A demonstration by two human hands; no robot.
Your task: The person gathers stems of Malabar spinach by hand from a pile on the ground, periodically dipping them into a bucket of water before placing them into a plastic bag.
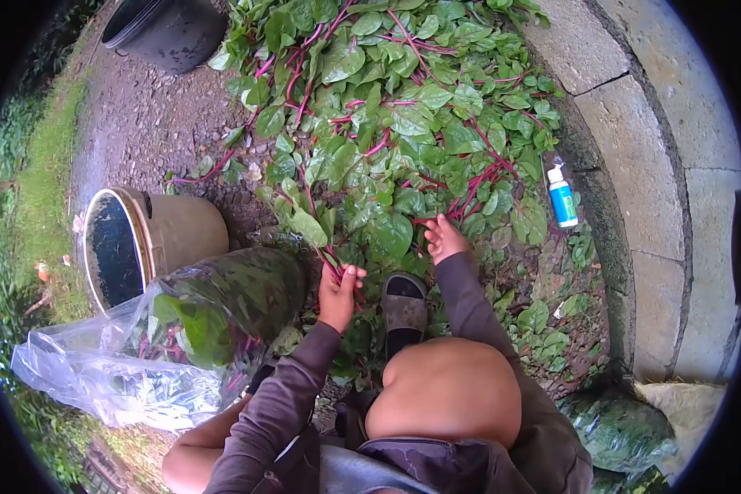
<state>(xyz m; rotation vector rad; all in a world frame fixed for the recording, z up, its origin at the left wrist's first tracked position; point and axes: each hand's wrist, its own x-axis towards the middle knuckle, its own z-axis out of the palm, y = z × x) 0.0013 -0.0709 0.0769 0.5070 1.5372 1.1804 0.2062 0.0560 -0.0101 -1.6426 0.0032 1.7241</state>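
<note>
My left hand (337,298) is closed around a few red-stemmed Malabar spinach sprigs (309,228), whose green leaves point away from me. To its right, my right hand (447,239) has its thumb and fingers pinched at a red Malabar spinach stem (422,221) by the near edge of the heap. A large heap of Malabar spinach (407,123) with glossy leaves and purple-red stems spreads over the ground beyond both hands. Left of my left hand lies a clear plastic bag (82,362) with more leaves and stems inside.
A tipped whitish bucket (185,226) lies at left, with a dark bucket (177,37) farther off. A white-and-blue bottle (562,198) is beside the concrete kerb (634,165) at right. Full green bags (622,428) sit at lower right. My sandalled foot (404,309) is between the hands.
</note>
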